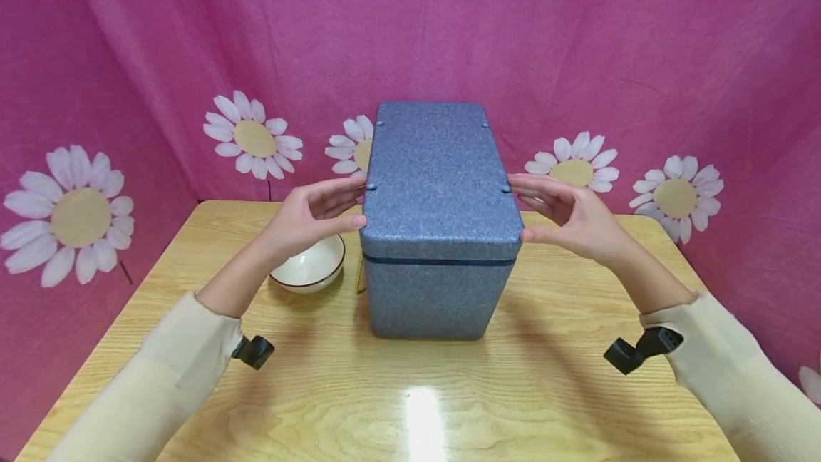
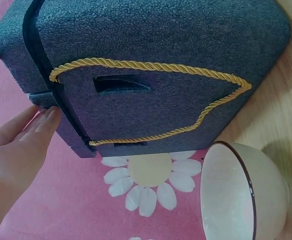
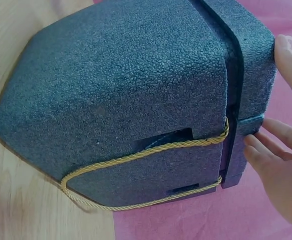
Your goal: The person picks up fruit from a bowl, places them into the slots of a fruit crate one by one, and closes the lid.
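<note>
Centre of the head view: a speckled blue-grey foam box (image 1: 440, 234) standing upright on the wooden surface (image 1: 410, 391), lid (image 1: 439, 170) seated on top with a dark seam running round beneath it. Placed square to the person, short end facing forward, probably so both sides can be reached at once.

Left hand (image 1: 308, 216) at the lid's left edge, right hand (image 1: 574, 216) at the right edge, mirrored. Grip spread on both: fingers straight or only gently bent, thumbs low near the seam, fingertips (image 2: 48, 117) just meeting the lid's side in the left wrist view, and fingertips (image 3: 258, 145) near or touching the lid edge in the right wrist view. No curling round anything; apparently flanking the lid evenly to keep it level.

Gold twisted cord (image 2: 155, 67) looped along the box's side through slots in the foam, likewise a gold cord loop (image 3: 136, 160) on the opposite side — likely carrying handles, hanging slack.

White bowl with a dark rim (image 1: 309, 268) left of the box, just beside it, seemingly empty.

Pink cloth backdrop with printed daisies (image 1: 253, 135) behind.

No brand, label or readable writing anywhere on box, bowl or cloth.
</note>
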Available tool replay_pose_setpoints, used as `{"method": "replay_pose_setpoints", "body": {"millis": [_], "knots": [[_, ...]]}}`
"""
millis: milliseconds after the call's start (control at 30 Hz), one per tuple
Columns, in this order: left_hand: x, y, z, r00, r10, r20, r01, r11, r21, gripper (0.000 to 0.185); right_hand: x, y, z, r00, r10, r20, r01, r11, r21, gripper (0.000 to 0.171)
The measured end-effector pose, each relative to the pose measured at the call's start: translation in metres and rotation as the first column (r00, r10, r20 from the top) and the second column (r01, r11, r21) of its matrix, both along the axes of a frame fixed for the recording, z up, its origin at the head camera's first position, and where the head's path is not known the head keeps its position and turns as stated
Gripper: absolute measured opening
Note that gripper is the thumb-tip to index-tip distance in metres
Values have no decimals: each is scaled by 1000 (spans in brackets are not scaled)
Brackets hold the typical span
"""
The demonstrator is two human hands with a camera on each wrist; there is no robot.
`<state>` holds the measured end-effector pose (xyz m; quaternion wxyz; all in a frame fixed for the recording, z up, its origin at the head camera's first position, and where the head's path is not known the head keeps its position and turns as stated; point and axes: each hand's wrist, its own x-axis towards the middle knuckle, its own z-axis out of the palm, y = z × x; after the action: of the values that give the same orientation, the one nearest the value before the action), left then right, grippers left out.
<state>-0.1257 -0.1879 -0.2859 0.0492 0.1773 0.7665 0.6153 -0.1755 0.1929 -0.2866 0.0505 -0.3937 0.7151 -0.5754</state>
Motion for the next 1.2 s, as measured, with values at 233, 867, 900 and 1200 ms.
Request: {"method": "replay_pose_setpoints", "body": {"millis": [233,867,900,1200], "knots": [[0,-2,3,1000,-13,-2,13,1000,-18,63,0,1,4,999,-3,-46,6,998,59,67],[-16,1,25,936,-84,-343,-67,911,-406,60,-12,-13,23,972,-74,-221,106,985,134,61],[-17,1,25,926,-89,-367,-78,906,-417,59,-13,-13,23,970,-72,-230,106,985,139,61],[-15,0,17,899,-150,-411,-57,891,-450,57,-12,-12,16,974,-58,-220,95,982,163,63]]}}
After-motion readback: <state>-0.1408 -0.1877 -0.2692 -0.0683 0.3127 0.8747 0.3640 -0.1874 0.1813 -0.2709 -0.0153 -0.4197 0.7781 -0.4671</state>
